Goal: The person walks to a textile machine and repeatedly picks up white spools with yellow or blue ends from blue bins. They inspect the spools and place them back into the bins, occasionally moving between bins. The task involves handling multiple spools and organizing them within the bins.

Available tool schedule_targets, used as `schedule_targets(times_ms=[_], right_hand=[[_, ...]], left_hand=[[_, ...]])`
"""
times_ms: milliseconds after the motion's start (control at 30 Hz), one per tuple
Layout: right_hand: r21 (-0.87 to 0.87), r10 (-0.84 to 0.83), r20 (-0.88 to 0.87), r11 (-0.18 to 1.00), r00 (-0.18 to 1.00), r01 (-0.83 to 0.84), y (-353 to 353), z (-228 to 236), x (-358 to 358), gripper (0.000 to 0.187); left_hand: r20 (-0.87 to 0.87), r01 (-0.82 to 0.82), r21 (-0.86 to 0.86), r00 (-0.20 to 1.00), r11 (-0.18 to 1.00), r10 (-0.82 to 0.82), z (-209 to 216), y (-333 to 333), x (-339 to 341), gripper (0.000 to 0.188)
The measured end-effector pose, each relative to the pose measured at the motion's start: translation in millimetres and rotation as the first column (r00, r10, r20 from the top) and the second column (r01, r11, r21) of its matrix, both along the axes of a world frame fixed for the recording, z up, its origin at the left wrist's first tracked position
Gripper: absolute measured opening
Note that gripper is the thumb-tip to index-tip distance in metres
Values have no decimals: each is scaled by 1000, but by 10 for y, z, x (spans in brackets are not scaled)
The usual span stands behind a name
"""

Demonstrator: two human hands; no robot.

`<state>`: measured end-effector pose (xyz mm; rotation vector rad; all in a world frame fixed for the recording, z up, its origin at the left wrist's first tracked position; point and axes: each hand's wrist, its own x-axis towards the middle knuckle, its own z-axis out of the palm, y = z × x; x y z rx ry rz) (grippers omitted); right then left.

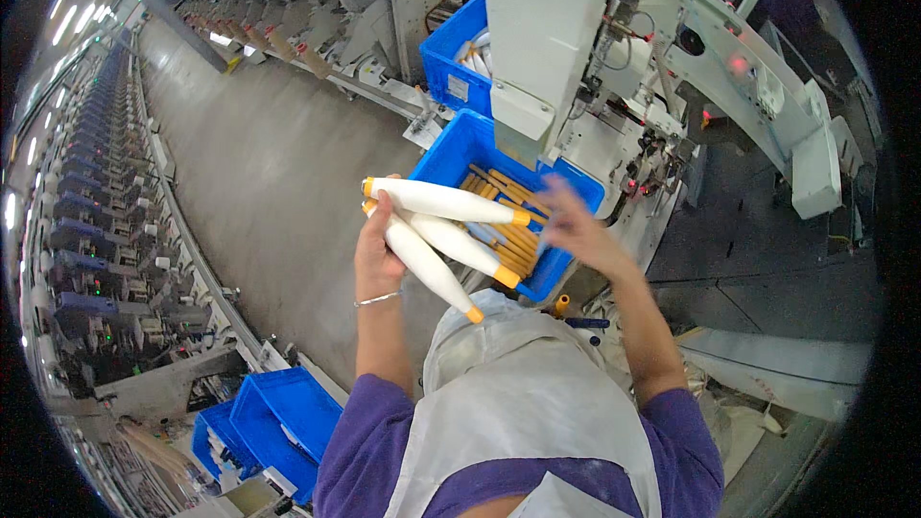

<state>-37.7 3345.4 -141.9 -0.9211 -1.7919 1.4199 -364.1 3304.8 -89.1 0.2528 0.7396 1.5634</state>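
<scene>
My left hand (374, 254) is closed round the ends of three bobbins of white yarn (446, 200), each wound full on an orange-yellow tube. They fan out to the right, tapering toward their tips, above the near side of a blue crate (456, 139). Inside that crate lie several bare orange-brown tubes (518, 247), partly hidden by the bobbins. Over the crate's right side is my right hand (576, 230), smeared by motion. Whether its fingers hold anything does not show.
Behind stands another blue crate (446, 62) with white bobbins inside. A pale machine column (552, 29) rises beside the crates. Blue crates (288, 412) sit at the lower left. A long row of spindles (106, 221) lines the left of the grey aisle floor (259, 201).
</scene>
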Motion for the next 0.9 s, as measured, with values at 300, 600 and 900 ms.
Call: schedule_targets(times_ms=[300, 600, 900], right_hand=[[-684, -689, -720, 725, 87, 79, -166, -464, 2725, 16], [-424, -545, -290, 810, 787, 405, -231, -228, 1552, 29], [661, -131, 519, 688, 845, -299, -337, 664, -1386, 27]], left_hand=[[-4, -262, 23, 965, 965, 262, -14, -308, -502, 43], [-42, -323, 23, 945, 946, 324, -4, -90, -333, 44], [-165, -204, 84, 962, 975, 215, -53, 86, 73, 46]])
